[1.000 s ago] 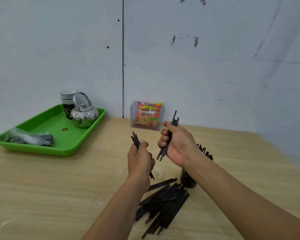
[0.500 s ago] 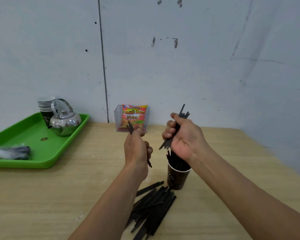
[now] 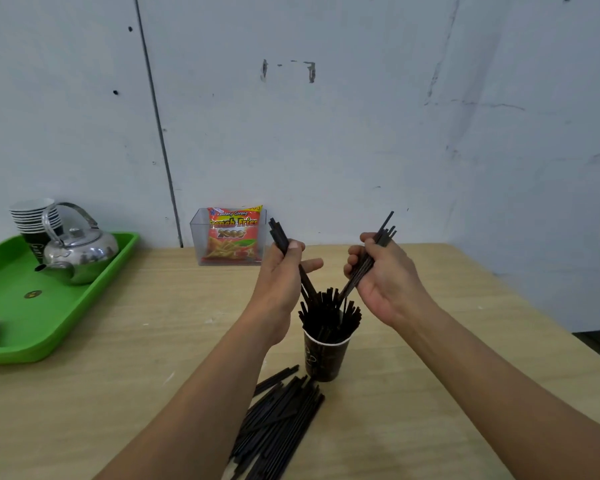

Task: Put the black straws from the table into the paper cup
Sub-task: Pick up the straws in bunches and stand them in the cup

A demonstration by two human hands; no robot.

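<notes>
A dark paper cup (image 3: 323, 358) stands on the wooden table (image 3: 153, 358), holding several black straws upright. My left hand (image 3: 283, 282) grips a small bundle of black straws just above the cup's left side, their lower ends dipping among those in the cup. My right hand (image 3: 385, 282) holds another bundle of straws tilted over the cup's right side, tips close to the cup's straws. A pile of loose black straws (image 3: 278, 420) lies on the table in front of the cup, between my forearms.
A green tray (image 3: 32, 327) at the left carries a steel kettle (image 3: 78, 252), a stack of paper cups (image 3: 35, 216) and a plastic bag. A clear box with a snack packet (image 3: 232, 235) stands against the wall. The table's edge runs along the right.
Both hands have come down and apart over the cup. The lower ends of both bundles now reach the straws in the cup. The view has shifted closer.
</notes>
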